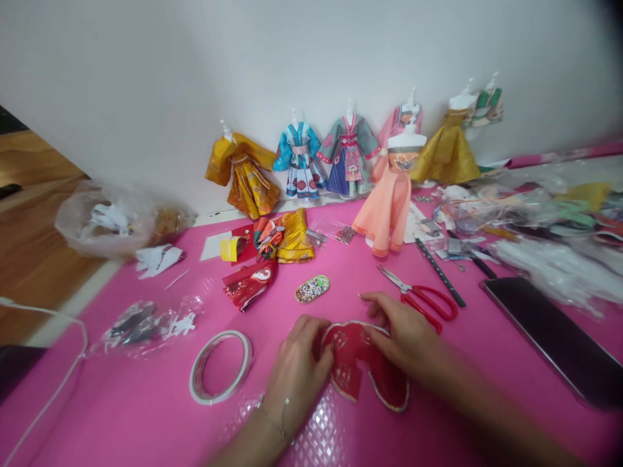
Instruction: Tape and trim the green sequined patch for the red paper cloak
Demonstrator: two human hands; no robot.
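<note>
A small red paper garment piece with pale patterned trim (363, 366) lies flat on the pink table (121, 415). My left hand (296, 370) rests on its left edge, fingers curled down onto it. My right hand (406, 334) presses on its upper right part, fingers bent over the edge. Red-handled scissors (423, 298) lie just beyond my right hand. A roll of double-sided tape (220, 366) lies to the left of my left hand. A small oval sheet of beads (312, 288) sits just past the garment.
Several dressed miniature mannequins (350, 155) stand along the white wall, and a peach-skirted one (389, 201) stands nearer. Loose red and gold paper clothes (272, 250), plastic bags (146, 321), a dark tablet (549, 331) and a cluttered heap at the right (535, 214) lie around.
</note>
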